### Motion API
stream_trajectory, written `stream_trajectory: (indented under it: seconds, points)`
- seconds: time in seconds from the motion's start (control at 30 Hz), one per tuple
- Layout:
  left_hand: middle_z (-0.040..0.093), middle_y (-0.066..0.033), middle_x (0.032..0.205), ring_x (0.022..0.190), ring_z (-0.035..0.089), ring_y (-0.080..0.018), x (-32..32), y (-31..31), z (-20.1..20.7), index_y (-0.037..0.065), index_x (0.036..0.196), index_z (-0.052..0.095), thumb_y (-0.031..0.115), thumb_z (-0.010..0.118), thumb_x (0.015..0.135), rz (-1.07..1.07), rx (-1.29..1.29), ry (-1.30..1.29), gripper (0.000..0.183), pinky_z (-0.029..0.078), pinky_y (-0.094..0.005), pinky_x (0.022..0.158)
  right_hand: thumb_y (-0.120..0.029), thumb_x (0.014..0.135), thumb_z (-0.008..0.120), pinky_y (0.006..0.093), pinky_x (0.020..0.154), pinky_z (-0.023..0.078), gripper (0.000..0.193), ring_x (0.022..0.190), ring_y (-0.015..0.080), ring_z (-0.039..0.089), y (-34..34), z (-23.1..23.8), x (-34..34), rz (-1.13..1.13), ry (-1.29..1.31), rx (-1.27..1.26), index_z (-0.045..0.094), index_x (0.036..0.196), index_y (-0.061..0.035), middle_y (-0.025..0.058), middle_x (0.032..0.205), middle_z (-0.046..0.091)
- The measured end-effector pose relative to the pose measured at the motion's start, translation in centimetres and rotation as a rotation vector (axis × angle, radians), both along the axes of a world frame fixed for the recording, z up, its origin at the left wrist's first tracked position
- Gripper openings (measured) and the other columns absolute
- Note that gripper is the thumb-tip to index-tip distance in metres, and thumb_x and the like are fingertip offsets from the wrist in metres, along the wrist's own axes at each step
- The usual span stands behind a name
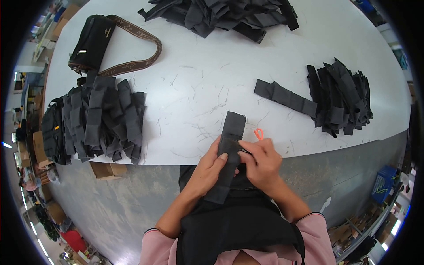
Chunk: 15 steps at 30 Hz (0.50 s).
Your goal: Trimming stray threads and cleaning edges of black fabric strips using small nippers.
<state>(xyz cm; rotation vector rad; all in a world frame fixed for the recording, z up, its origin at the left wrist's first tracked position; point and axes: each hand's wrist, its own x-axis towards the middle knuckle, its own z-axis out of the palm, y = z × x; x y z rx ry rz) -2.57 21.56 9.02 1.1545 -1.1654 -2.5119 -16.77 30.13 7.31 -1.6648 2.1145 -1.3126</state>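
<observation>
My left hand (209,167) is closed on a black fabric strip (233,125) at the table's near edge, its thumb pressed on the strip's face. The strip slants, with its upper end over the table and its lower end over my black apron (238,225). My right hand (263,162) is closed on a small dark tool (245,151), its tip at the strip's right side. An orange loop (259,134) shows just above that hand. Fingers hide most of the tool, so its exact kind cannot be told.
Piles of black strips lie at the left (104,119), the right (340,97) and the far side (221,15) of the white table (185,97). One loose strip (286,98) points out from the right pile. A black bag (91,42) with a brown strap sits far left. Thread scraps dot the tabletop.
</observation>
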Motion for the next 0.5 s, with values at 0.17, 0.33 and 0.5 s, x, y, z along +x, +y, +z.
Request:
stream_trajectory:
  seconds: [0.17, 0.33, 0.5]
  points:
    - [0.060, -0.0117, 0.103, 0.078, 0.060, -0.0139, 0.1, -0.3, -0.8, 0.001, 0.132, 0.028, 0.011, 0.034, 0.097, 0.002, 0.019, -0.005, 0.037, 0.051, -0.0269, 0.072, 0.001, 0.071, 0.070, 0.0259, 0.057, 0.042, 0.025, 0.070, 0.0123, 0.050, 0.5, 1.1, -0.8, -0.101, -0.393, 0.092, 0.061, 0.094, -0.0034, 0.0038, 0.084, 0.047]
    - [0.058, -0.0119, 0.105, 0.081, 0.061, -0.0151, -0.1, 0.1, -1.1, 0.000, 0.126, 0.032, 0.018, 0.038, 0.099, 0.033, 0.048, 0.006, 0.033, 0.050, -0.0283, 0.074, 0.003, 0.068, 0.071, 0.0254, 0.058, 0.039, 0.022, 0.059, 0.0118, 0.039, -1.0, 0.0, -0.1, -0.046, -0.732, 0.246, 0.058, 0.084, -0.0030, 0.0014, 0.074, 0.037]
    - [0.056, -0.0125, 0.106, 0.080, 0.061, -0.0153, 0.6, 1.7, -2.1, 0.000, 0.125, 0.032, 0.025, 0.043, 0.098, 0.144, 0.079, 0.052, 0.039, 0.051, -0.0270, 0.073, 0.012, 0.059, 0.064, 0.0374, 0.093, 0.044, 0.026, 0.057, 0.0145, 0.049, 0.5, -2.2, 2.3, 0.048, -0.534, 0.002, 0.058, 0.080, -0.0007, 0.0055, 0.072, 0.049]
